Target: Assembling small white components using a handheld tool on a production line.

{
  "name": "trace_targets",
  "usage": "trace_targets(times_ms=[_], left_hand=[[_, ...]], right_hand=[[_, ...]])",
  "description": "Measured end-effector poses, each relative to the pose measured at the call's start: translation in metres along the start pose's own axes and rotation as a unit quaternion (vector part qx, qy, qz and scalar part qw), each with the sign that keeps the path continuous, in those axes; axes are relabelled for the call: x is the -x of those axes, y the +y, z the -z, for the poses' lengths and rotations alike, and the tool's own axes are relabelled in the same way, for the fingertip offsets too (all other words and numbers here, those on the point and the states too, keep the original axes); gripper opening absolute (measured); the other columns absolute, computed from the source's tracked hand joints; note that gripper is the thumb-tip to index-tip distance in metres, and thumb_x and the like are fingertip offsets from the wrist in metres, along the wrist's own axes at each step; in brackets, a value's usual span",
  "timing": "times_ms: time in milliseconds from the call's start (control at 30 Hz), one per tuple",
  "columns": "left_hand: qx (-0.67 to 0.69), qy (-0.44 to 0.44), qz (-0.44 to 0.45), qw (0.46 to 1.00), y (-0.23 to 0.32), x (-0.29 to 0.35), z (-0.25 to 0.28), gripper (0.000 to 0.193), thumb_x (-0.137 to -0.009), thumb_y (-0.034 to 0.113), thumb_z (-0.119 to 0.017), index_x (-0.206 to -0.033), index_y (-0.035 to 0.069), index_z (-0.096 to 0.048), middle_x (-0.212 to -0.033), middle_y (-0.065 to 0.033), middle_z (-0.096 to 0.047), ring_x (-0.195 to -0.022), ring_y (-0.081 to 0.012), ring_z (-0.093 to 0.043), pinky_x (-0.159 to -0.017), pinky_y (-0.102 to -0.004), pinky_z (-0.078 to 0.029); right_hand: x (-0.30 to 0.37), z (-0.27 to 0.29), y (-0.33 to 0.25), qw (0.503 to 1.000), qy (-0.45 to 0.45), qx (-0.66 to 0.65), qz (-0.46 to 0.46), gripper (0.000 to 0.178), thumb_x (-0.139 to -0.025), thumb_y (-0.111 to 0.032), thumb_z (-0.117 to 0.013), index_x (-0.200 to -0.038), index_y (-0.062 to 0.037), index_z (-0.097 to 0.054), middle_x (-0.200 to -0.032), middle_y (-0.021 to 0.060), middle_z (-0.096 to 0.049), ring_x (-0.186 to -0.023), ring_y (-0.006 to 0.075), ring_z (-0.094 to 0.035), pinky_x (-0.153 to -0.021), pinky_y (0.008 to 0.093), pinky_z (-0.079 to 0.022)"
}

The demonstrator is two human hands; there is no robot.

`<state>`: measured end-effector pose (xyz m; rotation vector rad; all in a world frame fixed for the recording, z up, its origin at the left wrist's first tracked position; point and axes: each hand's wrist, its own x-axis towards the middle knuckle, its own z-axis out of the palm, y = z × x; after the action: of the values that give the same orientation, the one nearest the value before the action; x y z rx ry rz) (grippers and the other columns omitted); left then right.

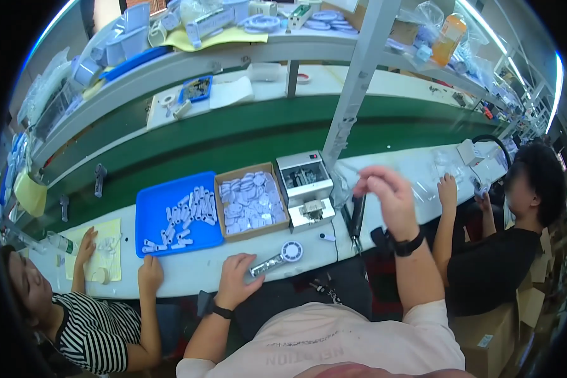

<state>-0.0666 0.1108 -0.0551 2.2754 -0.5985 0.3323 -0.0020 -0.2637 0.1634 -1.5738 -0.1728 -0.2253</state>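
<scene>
A small white handheld fan (277,259) with a round head lies on the white worktop in front of me; its handle looks open, with inner parts showing. My left hand (238,280) has thumb and fingers on either side of the handle's end, gripping it. Raised over the bench to the right, my right hand (387,192) has its fingers bent together; anything between them is too small to make out. Just below those fingertips a black electric screwdriver (357,217) stands upright, bit downward. A small white part with a dark end (327,237) lies right of the fan.
A blue tray (150,211) of white handle parts and a cardboard box (252,234) of white pieces stand beyond the fan. Next to them is a metal screw feeder (305,179). Co-workers sit left (101,327) and right (494,271). A grey post (353,94) rises behind.
</scene>
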Motion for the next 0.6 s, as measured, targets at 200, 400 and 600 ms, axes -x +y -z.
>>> trace_targets(times_ms=[200, 400, 600], left_hand=[[-0.002, 0.002, -0.023, 1.000, 0.000, 0.005, -0.007, 0.037, -0.078, 0.020, -0.086, -0.110, 0.006, -0.072, -0.109, -0.0129, -0.067, -0.104, -0.0353, -0.062, -0.092, -0.0460, -0.050], [-0.006, 0.021, -0.021, 1.000, 0.001, 0.000, -0.007, 0.036, -0.079, 0.020, -0.086, -0.108, 0.006, -0.072, -0.106, -0.0128, -0.068, -0.101, -0.0354, -0.062, -0.091, -0.0454, -0.050], [-0.009, 0.032, -0.014, 0.999, 0.003, -0.001, -0.008, 0.034, -0.079, 0.019, -0.086, -0.107, 0.006, -0.073, -0.105, -0.0126, -0.068, -0.100, -0.0352, -0.063, -0.089, -0.0450, -0.051]], right_hand=[[-0.107, -0.021, -0.098, 0.936, 0.021, 0.206, 0.286, 0.009, -0.100, -0.002, -0.067, -0.108, 0.0016, -0.067, -0.105, 0.0096, -0.076, -0.098, 0.0164, -0.073, -0.086, 0.0309, -0.058], [-0.234, -0.057, -0.121, 0.807, 0.084, 0.459, 0.363, 0.019, -0.096, -0.014, -0.065, -0.110, -0.0030, -0.071, -0.093, 0.0154, -0.077, -0.090, 0.0329, -0.075, -0.080, 0.0396, -0.058], [-0.298, -0.090, -0.122, 0.740, 0.066, 0.563, 0.362, 0.023, -0.093, -0.019, -0.063, -0.106, -0.0044, -0.075, -0.095, 0.0172, -0.077, -0.088, 0.0385, -0.072, -0.083, 0.0441, -0.058]])
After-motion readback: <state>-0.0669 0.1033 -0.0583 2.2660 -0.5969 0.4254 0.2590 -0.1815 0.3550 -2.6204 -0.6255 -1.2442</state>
